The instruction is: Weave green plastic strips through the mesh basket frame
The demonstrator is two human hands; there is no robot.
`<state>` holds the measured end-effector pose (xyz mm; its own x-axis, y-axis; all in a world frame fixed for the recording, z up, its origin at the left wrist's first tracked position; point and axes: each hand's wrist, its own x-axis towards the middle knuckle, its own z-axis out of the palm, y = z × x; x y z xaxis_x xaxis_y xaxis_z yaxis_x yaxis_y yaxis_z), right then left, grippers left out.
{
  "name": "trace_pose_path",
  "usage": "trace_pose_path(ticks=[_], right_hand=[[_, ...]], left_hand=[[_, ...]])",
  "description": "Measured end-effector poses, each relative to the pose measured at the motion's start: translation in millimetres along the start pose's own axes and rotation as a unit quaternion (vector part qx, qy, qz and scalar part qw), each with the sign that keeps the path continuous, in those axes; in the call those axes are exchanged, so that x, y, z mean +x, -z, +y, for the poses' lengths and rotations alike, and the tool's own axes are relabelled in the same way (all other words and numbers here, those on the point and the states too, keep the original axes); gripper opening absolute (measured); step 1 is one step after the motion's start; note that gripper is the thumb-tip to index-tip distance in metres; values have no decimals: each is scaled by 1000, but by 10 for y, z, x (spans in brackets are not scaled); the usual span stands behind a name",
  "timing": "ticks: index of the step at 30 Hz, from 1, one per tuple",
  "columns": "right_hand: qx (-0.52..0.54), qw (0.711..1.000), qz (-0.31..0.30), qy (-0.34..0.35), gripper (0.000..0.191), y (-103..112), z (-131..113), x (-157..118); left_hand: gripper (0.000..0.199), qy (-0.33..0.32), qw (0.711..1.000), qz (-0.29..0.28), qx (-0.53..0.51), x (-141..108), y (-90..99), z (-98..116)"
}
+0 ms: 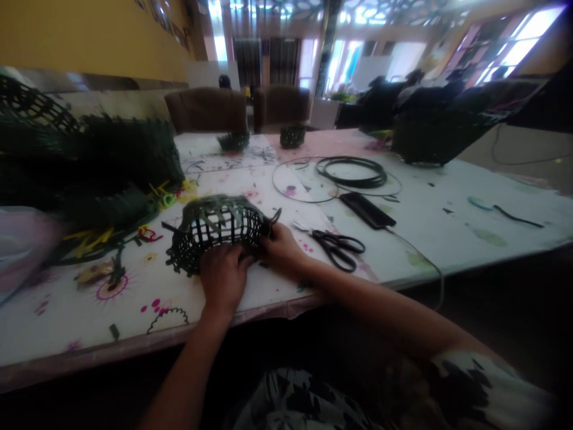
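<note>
A dark green woven basket [215, 224] lies tipped on the table in front of me, its open lattice showing the white cloth through it. My left hand [224, 272] is closed over its near edge, fingers bent inside the rim. At the basket's right side, my right hand [282, 248] pinches the rim, where a loose strip end sticks up. The fingertips of both hands are partly hidden by the weave. Scissors [340, 248] with black handles lie just right of my right hand.
Behind the scissors are a black phone [367, 210] on a cable and a coil of dark strip [351, 173]. Large dark baskets stand left [129, 149] and right [430, 134]. Two small baskets [292, 136] sit at the back. Yellow scraps [96, 233] and a clear plastic container [22, 251] are left.
</note>
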<state>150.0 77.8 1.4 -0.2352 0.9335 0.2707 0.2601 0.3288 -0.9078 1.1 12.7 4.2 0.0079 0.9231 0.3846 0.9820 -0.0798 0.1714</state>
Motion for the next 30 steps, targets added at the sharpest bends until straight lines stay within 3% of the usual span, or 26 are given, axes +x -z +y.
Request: trace_pose_path(ticks=[3, 10, 13, 17, 20, 24, 30], right_hand=[[-20, 999, -1, -27, 20, -13, -41, -92], [-34, 998, -7, -46, 22, -25, -68, -141], [-26, 999, -10, -45, 24, -22, -47, -120], [-31, 999, -7, -30, 28, -7, -58, -115], [0, 998, -38, -57, 28, 2, -101, -121], [32, 994, -52, -85, 23, 5, -150, -130], [33, 994, -65, -82, 17, 5, -159, -127]], left_hand=[[12, 7, 999, 21, 46, -12, 18, -63], [12, 41, 992, -55, -107, 39, 14, -229], [13, 34, 989, -66, -128, 58, 18, -235], [22, -12, 992, -32, -120, 116, 19, -242], [15, -42, 981, -85, -171, 168, 21, -265], [16, -9, 972, -122, -199, 205, 27, -280], [16, 0, 975, -118, -186, 203, -2, -254]])
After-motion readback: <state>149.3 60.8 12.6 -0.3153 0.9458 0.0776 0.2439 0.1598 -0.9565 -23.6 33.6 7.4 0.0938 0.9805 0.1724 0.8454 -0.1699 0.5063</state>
